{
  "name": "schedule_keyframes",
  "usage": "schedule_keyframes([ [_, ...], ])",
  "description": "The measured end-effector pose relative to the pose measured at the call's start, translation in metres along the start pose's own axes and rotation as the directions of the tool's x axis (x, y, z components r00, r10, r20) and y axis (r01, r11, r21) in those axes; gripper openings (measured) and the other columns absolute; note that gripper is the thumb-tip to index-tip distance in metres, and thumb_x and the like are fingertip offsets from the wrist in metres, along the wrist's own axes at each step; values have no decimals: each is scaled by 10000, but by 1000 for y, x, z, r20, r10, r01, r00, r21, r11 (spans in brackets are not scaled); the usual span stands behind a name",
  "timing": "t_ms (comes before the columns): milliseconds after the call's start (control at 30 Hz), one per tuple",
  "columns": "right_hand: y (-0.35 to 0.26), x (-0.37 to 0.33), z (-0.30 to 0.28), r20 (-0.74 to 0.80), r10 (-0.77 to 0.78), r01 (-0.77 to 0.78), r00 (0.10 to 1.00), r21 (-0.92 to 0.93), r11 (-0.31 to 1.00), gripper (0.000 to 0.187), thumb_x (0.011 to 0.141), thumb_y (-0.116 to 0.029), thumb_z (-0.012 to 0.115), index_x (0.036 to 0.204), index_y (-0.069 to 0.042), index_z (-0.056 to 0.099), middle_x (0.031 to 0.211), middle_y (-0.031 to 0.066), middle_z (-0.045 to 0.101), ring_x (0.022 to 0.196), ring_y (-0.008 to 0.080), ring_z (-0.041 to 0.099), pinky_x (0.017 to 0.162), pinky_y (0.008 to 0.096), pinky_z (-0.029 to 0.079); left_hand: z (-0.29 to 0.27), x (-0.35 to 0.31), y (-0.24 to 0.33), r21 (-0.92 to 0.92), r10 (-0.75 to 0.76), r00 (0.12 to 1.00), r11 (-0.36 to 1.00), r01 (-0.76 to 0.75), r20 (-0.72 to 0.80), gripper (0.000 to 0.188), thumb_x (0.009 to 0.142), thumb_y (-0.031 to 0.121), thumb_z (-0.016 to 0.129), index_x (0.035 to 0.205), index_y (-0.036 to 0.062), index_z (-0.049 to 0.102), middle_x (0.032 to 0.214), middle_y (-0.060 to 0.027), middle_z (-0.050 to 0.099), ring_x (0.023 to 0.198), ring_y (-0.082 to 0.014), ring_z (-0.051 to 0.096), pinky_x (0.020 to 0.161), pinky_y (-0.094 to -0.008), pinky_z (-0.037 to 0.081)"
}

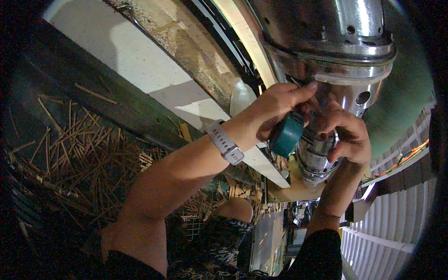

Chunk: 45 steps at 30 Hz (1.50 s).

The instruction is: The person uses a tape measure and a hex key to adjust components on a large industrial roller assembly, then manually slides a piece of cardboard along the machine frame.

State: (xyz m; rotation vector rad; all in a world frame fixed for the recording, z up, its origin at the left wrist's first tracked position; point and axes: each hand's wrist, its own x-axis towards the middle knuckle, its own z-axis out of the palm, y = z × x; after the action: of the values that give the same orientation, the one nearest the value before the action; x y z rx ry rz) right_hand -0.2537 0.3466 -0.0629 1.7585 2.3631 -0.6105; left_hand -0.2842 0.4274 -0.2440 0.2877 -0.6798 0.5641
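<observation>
A shiny metal cylinder [308,158] with stepped collars and round holes runs from the upper right down toward the middle. My left hand [280,107] is closed beside it, and a dark green roll that looks like tape [286,134] sits under its fingers. The thumb and forefinger of that hand meet near the metal surface; whatever lies between them is too small to tell. My right hand [347,135] curls against the cylinder from the right, fingers bent inward. What its fingertips hold, if anything, is hidden.
Behind my left hand stands a whitish plastic bottle [242,95]. A long pale board [154,70] slants across the upper left. Many thin wood strips [84,163] lie scattered on the floor at left. A large green curved surface [406,102] rises beyond the cylinder.
</observation>
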Motion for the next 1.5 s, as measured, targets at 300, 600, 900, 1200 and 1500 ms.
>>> schedule_keyframes([
  [300, -12, -1, 17, -111, -38, 12, 993, -225, 974, 529, 641, -281, 743, 1063, -15, 568, 980, 82, 597, 915, 238, 525, 810, 353, 371, 8, -16, 27, 439, -28, 1000, 898, 27, -4, 414, 885, 438, 507, 835, 35, 586, 693, -24, 574, 571, -96, 526, 514, -230, 407],
  [600, 29, -5, 58, -662, -535, -68, 526, -659, 749, 198, 780, -76, 567, 974, -39, 565, 755, 91, 568, 715, 269, 547, 663, 346, 438, 4, -45, 28, 964, 232, 972, -251, 87, -28, 305, 838, 262, 583, 956, -11, 515, 739, -178, 592, 662, -304, 597, 593, -357, 474],
  [900, 79, -38, 127, -805, 222, -172, 550, 151, 974, 111, 885, -141, 528, 926, -42, 498, 751, 133, 508, 707, 260, 542, 652, 332, 440, -10, -90, 56, 392, 106, 945, -891, 228, -309, 433, 837, 291, 561, 1157, 10, 481, 750, -172, 630, 703, -358, 608, 651, -423, 494],
  [1200, 101, -8, 122, -904, -37, -206, 426, -137, 969, 136, 874, -167, 535, 862, -33, 517, 744, 160, 534, 709, 360, 552, 597, 399, 444, -30, -84, 48, 383, 210, 947, -876, 293, -243, 267, 839, 213, 521, 1026, 23, 499, 817, -226, 602, 743, -390, 592, 644, -470, 484],
  [1500, 111, -10, 104, -862, -187, -256, 471, -336, 906, 129, 855, -129, 568, 844, -9, 523, 701, 168, 474, 639, 346, 486, 564, 349, 417, -35, -74, 57, 394, 212, 954, -875, 281, -211, 171, 794, 126, 511, 920, 12, 492, 645, -209, 568, 656, -391, 572, 587, -476, 455],
])
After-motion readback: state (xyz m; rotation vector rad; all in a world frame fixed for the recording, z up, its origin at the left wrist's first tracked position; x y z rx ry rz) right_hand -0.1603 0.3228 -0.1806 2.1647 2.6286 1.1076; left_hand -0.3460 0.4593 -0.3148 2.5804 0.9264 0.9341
